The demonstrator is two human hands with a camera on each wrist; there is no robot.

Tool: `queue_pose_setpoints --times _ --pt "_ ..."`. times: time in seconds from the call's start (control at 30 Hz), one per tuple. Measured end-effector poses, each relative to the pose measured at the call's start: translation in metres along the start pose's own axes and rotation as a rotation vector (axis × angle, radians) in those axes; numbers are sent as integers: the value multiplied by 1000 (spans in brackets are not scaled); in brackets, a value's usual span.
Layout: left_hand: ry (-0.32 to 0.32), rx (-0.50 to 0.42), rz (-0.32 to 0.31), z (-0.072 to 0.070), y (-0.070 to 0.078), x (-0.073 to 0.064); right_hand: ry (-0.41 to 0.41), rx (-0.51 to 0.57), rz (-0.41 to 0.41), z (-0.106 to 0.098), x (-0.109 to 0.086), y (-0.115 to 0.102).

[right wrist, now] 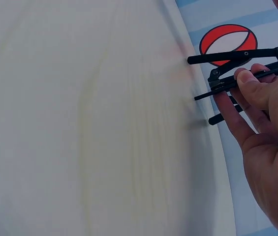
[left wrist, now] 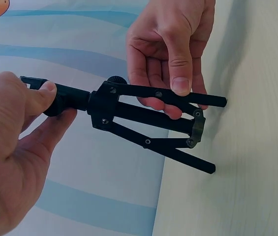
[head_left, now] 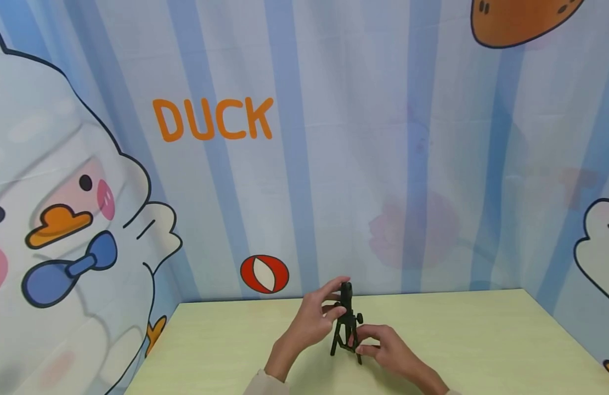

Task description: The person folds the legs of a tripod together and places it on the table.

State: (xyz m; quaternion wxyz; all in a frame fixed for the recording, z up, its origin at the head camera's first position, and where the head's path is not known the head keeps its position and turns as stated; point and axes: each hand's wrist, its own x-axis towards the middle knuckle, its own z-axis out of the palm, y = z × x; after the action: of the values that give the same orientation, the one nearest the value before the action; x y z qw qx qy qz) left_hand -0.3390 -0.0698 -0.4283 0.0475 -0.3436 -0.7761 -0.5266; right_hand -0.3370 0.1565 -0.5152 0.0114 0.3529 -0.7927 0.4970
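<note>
A small black mini tripod (head_left: 347, 299) is upright between both hands over the table, its legs partly spread. My left hand (head_left: 310, 321) grips its top part, with the thumb and fingers on either side of the head. Lower down, my right hand (head_left: 392, 350) pinches one leg. In the left wrist view the tripod's centre column (left wrist: 151, 118) and hinged braces show between the legs. The right wrist view shows the right thumb (right wrist: 249, 81) pressed on a leg near the lower joint. Whether the feet touch the table I cannot tell.
A pale yellow table (head_left: 225, 340) lies under the hands. Behind it and at the sides hangs a blue-striped curtain (head_left: 344, 137) printed with ducks, a red ball and lettering. The curtain meets the table's back edge close beyond the tripod.
</note>
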Motion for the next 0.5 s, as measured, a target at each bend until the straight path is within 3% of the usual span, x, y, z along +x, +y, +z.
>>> queue_pose_setpoints --times 0.5 --pt "16 17 24 2 0 0 5 62 66 1 0 -4"
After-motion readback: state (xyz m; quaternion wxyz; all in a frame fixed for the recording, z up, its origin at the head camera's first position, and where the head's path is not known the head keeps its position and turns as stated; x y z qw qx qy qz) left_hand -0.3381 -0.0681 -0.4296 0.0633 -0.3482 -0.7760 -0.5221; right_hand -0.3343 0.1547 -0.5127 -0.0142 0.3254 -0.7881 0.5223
